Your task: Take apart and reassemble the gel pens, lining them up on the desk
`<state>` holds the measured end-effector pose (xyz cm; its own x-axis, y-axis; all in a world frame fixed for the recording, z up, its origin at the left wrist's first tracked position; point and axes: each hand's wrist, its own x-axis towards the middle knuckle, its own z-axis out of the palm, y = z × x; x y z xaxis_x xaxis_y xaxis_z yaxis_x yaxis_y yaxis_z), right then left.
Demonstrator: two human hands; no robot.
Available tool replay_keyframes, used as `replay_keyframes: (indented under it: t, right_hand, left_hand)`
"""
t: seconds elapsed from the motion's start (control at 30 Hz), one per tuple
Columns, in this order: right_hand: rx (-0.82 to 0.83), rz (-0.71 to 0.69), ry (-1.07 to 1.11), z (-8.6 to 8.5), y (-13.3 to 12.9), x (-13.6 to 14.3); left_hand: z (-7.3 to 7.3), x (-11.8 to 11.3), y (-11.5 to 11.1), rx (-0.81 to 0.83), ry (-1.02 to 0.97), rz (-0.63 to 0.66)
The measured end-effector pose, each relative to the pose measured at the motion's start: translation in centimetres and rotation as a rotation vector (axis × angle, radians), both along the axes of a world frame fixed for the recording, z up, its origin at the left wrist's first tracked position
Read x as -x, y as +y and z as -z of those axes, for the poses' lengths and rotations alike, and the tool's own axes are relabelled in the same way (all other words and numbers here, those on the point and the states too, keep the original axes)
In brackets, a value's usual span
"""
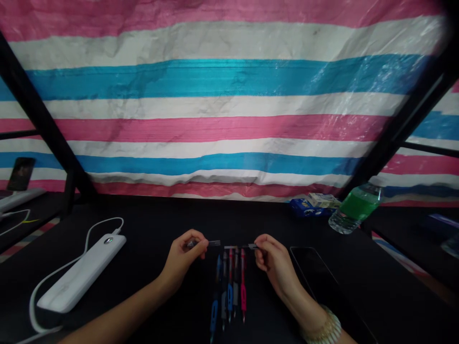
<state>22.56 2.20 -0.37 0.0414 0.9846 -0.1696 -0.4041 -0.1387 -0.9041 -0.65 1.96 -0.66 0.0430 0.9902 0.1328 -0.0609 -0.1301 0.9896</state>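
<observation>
While two bare hands meet near the middle of the black worktop [154,220], each one grasps one slim part between thumb and fingers. The left hand [193,246] pinches a clear tube [214,242], its open-looking end pointing right; the right hand [270,253] pinches a dark piece with a silvery clip [252,246], from which a thin rod [231,247] reaches left towards the tube. A small gap parts the two. Both forearms come in from the lower edge and slant inward, the wrists slightly bent, fingers curled; one pale beaded bracelet [324,329] circles the right wrist.

Just below and between the hands lie five pens [230,291], side by side and pointing roughly away from the person: two blue, two dark with grey grips, one pink at the right end. One white power bank [82,272] lies to the left, a white cable [86,239] plugged into its far end. To the right are one dark phone [319,272] beside the right forearm, one green-labelled bottle [356,205], and two small packs [315,204], the paler one resting on the blue one
</observation>
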Motion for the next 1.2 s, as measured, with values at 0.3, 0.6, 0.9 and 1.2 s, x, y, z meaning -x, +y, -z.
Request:
replay_keyframes:
  t: [0.3,0.6,0.9,1.2]
  right_hand:
    - [-0.014,0.013,0.02,0.0,0.0,0.0]
    - [-0.043,-0.039,0.024,-0.3,-0.3,0.1]
    - [-0.125,-0.052,-0.078,-0.7,-0.9,0.5]
    - [-0.336,-0.128,-0.408,-0.8,-1.4,1.2]
  left_hand:
    - [0.2,0.1,0.0,-0.012,-0.005,0.013]
    - [-0.2,-0.1,-0.2,0.011,0.024,0.019]
    - [-0.7,-0.4,-0.4,-0.042,0.094,0.03]
    - [-1.0,-0.6,-0.7,-0.06,0.118,0.027]
